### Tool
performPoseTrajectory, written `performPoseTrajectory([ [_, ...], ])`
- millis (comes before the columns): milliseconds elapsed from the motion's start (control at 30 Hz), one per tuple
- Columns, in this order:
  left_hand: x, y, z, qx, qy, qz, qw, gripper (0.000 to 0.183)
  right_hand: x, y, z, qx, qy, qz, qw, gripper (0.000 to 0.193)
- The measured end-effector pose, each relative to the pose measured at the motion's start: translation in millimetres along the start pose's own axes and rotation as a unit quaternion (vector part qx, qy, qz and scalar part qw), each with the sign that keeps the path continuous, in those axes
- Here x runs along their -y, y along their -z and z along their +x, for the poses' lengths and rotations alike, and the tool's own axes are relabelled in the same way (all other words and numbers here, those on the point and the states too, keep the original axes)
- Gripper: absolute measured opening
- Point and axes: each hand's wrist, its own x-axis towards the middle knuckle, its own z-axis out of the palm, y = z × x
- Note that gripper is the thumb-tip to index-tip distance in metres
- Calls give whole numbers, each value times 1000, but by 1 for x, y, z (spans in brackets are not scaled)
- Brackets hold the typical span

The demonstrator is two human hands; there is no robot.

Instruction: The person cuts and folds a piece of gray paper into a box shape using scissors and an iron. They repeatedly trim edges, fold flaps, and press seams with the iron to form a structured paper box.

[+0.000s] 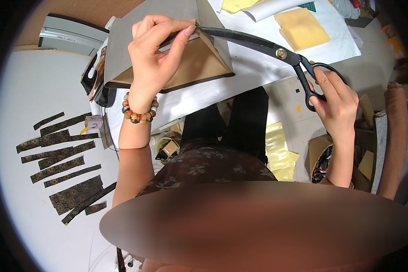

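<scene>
My left hand (pixel 156 56), a beaded bracelet on its wrist, is closed in a pinch. Thumb and forefinger grip the dark trim strip on what looks like a grey lampshade (pixel 122 63), which has a tan inner side and dark-edged rims. My right hand (pixel 335 97) has its fingers through the handle loops of large black tailor's scissors (pixel 282 54). The scissors' blades look nearly closed, and their tips reach the pinched spot at my left fingertips. Whatever lies exactly between the tips is too small to make out.
Under the shade is a table with a white cover (pixel 254 68). A yellowish block (pixel 303 29) and a white paper roll (pixel 276 9) lie at its far right. Dark patterned fabric strips (pixel 68 154) spread over a white surface at left. Yellow sheeting (pixel 279 149) is on the floor.
</scene>
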Motion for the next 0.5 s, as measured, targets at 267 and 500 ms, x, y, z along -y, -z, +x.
performPoseTrajectory([
  [267, -1, -2, 1, -6, 24, -37, 999, 7, -1, 2, 2, -3, 5, -11, 1000, 56],
  [500, 1, -2, -1, -8, 31, -41, 999, 8, 0, 9, 3, 18, 15, -30, 999, 65],
])
